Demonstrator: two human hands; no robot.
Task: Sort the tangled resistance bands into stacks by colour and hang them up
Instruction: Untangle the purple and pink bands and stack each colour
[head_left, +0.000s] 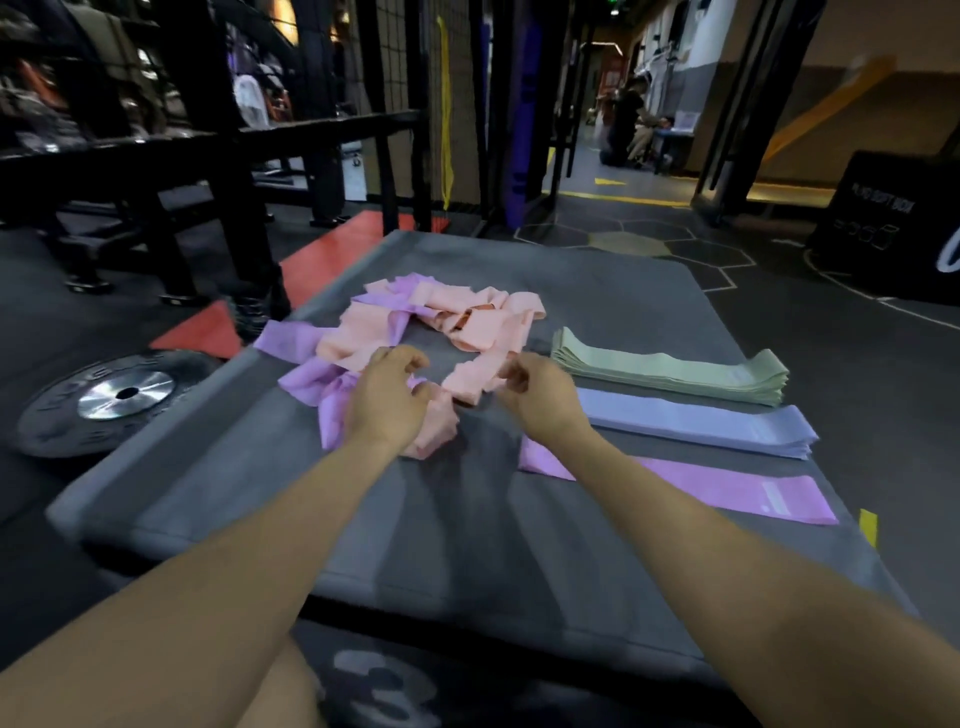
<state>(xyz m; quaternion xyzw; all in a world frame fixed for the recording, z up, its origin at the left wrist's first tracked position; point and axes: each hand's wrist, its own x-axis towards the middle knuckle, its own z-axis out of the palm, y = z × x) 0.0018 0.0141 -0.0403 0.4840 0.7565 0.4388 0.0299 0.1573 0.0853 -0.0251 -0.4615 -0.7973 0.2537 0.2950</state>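
Note:
A tangle of peach and purple resistance bands (415, 322) lies on a grey mat (467, 545). My left hand (387, 400) rests on the near edge of the tangle, fingers curled over peach and purple bands. My right hand (540, 389) pinches the end of a peach band (475, 379). To the right lie three flat stacks: green (670, 370), pale blue-lilac (696, 422) and pink (717, 488).
A weight plate (111, 400) lies on the floor at left. Black rack frames (218, 156) stand behind, with a yellow band (445, 104) hanging on the mesh. A black soft box (893, 218) stands at right. A person sits far back in the corridor.

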